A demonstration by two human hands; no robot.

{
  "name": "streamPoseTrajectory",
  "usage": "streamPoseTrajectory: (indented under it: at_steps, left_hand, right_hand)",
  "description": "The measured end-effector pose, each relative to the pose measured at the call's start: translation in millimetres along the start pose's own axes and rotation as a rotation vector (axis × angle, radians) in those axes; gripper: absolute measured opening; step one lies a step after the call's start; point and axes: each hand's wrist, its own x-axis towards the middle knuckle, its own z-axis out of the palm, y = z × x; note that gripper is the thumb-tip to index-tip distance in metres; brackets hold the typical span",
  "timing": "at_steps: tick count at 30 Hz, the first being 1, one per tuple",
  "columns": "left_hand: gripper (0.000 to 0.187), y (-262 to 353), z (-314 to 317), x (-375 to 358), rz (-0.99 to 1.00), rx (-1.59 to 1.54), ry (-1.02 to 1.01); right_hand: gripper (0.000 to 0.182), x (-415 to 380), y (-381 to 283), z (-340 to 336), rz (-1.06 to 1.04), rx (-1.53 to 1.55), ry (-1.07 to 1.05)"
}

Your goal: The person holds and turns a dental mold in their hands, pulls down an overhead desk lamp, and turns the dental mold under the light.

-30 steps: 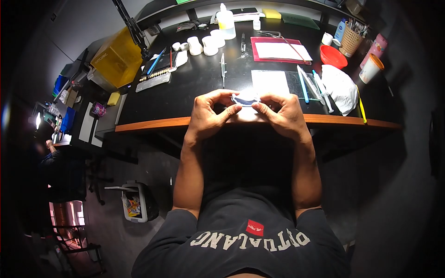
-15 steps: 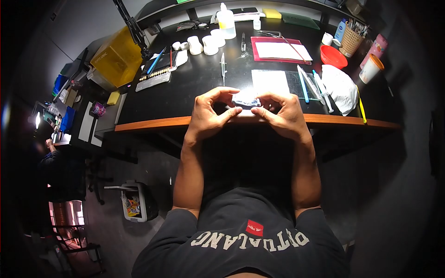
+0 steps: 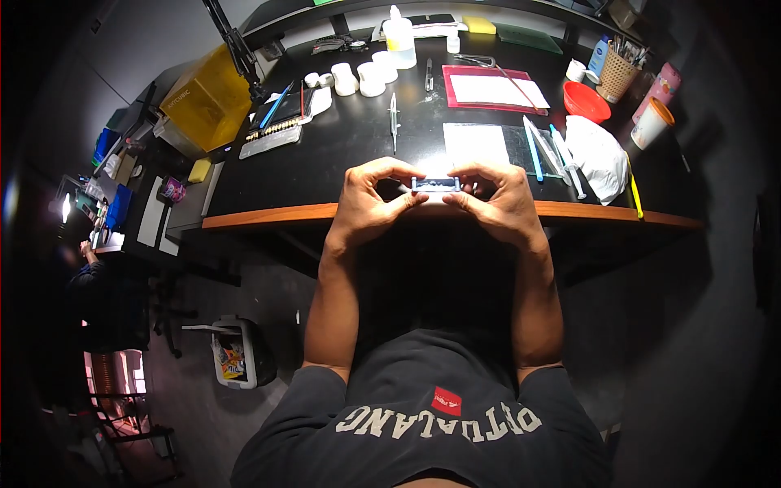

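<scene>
A small blue-grey piece (image 3: 436, 185) with a pale, toothed-looking middle is held level between both hands at the desk's front edge. My left hand (image 3: 376, 198) pinches its left end between thumb and fingers. At the right end, my right hand (image 3: 498, 198) grips it the same way. Just beyond the hands lies a white sheet (image 3: 475, 145), brightly lit. A thin metal tool (image 3: 394, 122) rests on the desk behind my left hand.
The black desk (image 3: 277, 183) bears a red bowl (image 3: 586, 102), a white bag (image 3: 596, 159), a syringe (image 3: 568, 163), a clear bottle (image 3: 399, 41) and a pink folder (image 3: 450, 89). A bin (image 3: 259, 358) stands on the floor. Another person's hand (image 3: 86, 248) shows far left.
The piece has been tilted in my fingers, so a flatter, bar-like side with raised ends now shows. Both hands have stayed nearly in place.
</scene>
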Motion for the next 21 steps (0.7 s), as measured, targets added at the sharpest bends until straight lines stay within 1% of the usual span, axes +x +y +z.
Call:
streamPoseTrajectory:
  at_steps: [4, 7, 10, 13, 21]
  left_hand:
    - [0.032, -1.2, 0.2, 0.8, 0.018, 0.003, -0.01]
    - [0.036, -0.8, 1.5, 0.9, -0.016, 0.013, 0.019]
    - [0.04, 4.0, 3.4, 1.5, -0.033, -0.004, 0.038]
    - [0.039, 3.8, 4.1, 2.1, -0.028, -0.011, 0.048]
    - [0.034, 2.5, 2.4, 0.8, -0.021, 0.036, 0.036]
  right_hand:
    - [0.027, -0.5, 3.4, 2.0, 0.006, 0.043, 0.013]
    - [0.028, -0.5, 2.5, 2.7, -0.054, 0.028, 0.094]
    - [0.028, -0.3, 1.2, 0.8, -0.08, 0.002, 0.112]
    - [0.029, -1.3, 4.4, 1.3, -0.029, 0.008, 0.096]
    - [0.03, -1.3, 3.6, 0.7, -0.011, 0.002, 0.086]
